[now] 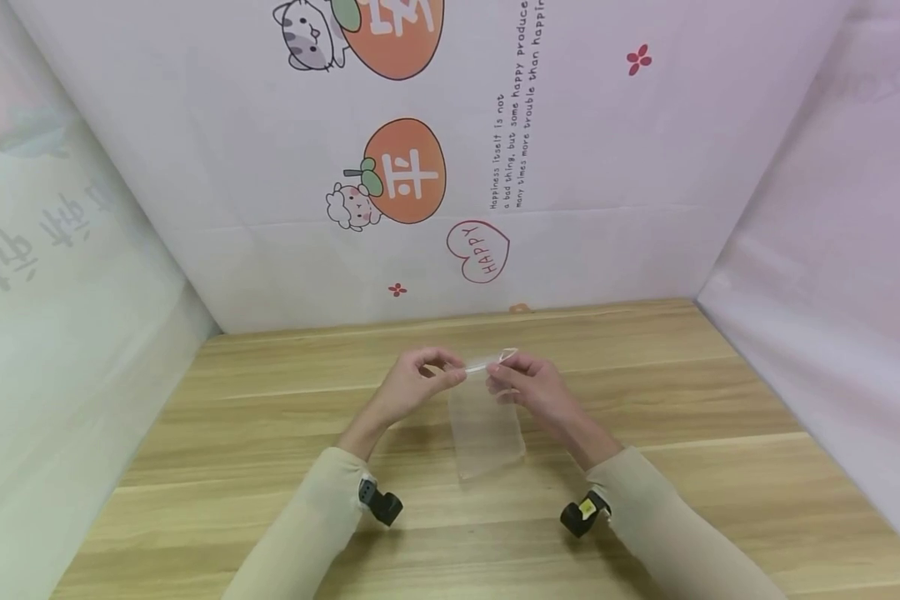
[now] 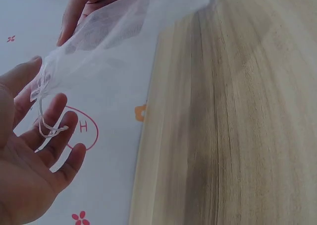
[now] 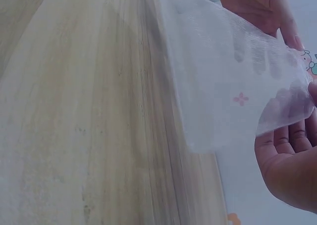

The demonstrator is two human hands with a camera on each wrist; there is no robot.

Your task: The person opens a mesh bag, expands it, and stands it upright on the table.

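Note:
A sheer white mesh drawstring pouch (image 1: 487,437) hangs between both hands in the head view, its top edge upward and its body above the table. My left hand (image 1: 411,385) pinches the pouch's top edge at its left side between thumb and index finger. At the right side of that edge, my right hand (image 1: 536,388) pinches the cloth, with a small loop of cord above its fingers. Thin white drawstring cord (image 2: 41,117) dangles across the left fingers in the left wrist view. Through the mesh (image 3: 213,91), fingers show faintly in the right wrist view.
A wood-grain table (image 1: 285,375) lies beneath the hands. Behind it rises a white printed cloth (image 1: 585,250) with cartoon figures and lettering, and pale cloth sides (image 1: 832,250) stand left and right. Each sleeve carries a black wrist camera (image 1: 381,502).

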